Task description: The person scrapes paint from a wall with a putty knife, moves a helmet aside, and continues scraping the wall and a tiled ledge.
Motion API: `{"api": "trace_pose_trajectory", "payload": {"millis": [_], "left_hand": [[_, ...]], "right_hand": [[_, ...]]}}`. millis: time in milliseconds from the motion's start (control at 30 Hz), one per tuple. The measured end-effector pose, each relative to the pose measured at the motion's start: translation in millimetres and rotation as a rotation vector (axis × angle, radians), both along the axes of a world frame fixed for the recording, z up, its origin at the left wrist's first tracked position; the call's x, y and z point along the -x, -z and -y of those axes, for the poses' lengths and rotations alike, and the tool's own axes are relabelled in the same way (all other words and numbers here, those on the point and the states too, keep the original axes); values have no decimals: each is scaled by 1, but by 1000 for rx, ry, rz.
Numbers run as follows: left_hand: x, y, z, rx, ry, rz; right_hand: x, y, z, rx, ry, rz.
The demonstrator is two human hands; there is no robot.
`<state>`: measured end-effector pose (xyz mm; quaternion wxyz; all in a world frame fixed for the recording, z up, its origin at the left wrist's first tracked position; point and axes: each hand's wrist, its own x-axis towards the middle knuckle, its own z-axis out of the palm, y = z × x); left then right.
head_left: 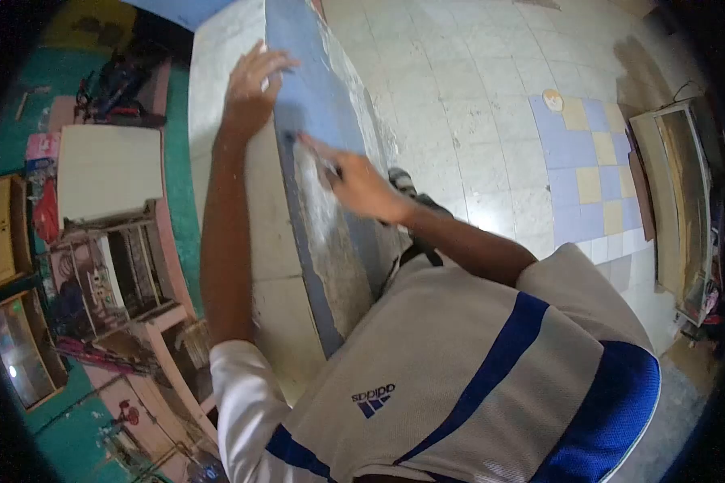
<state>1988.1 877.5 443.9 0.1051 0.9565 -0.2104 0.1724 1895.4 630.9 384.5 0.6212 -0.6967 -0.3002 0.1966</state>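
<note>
My left hand (254, 84) is at the top edge of a low wall (278, 241) with pale tiles and a blue painted face, its fingers spread and holding nothing. Closer to my body, my right hand (358, 183) is closed, with the index finger reaching toward the wall's blue edge. Something small and dark shows between its fingers, too unclear to name. Below that fingertip, a worn grey-white patch (326, 225) runs along the blue face.
Beyond the wall on the right lies a tiled floor (483, 137) with a blue and yellow checkered part (588, 169). A glass-fronted cabinet (681, 201) stands at far right. On the left are a white panel (109, 171), shelving (117, 278) and a wooden cabinet (4, 229).
</note>
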Motion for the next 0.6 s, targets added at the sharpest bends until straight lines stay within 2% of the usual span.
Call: {"api": "trace_pose_trajectory", "payload": {"millis": [100,133,233,333,400,433,500,567,600], "left_hand": [[7,-13,16,-29,-48,-109],[13,-18,25,-65,-42,-10],[9,-12,14,-105,156,81],[10,-15,12,71,110,-50],[9,-22,17,221,26,-177],[7,-24,19,302,-17,-242],[6,-27,22,290,-30,-220],[10,-24,23,267,-14,-188],[7,-24,20,246,14,-162]], "right_hand": [[14,14,-3,-51,6,110],[13,9,-2,-94,10,90],[3,-5,6,-77,-53,-8],[1,-11,7,-71,-68,-13],[17,5,3,-171,23,122],[13,2,2,-157,15,87],[10,-3,3,-118,-13,8],[3,-25,11,-26,-97,-214],[6,-23,14,-34,-100,-211]]}}
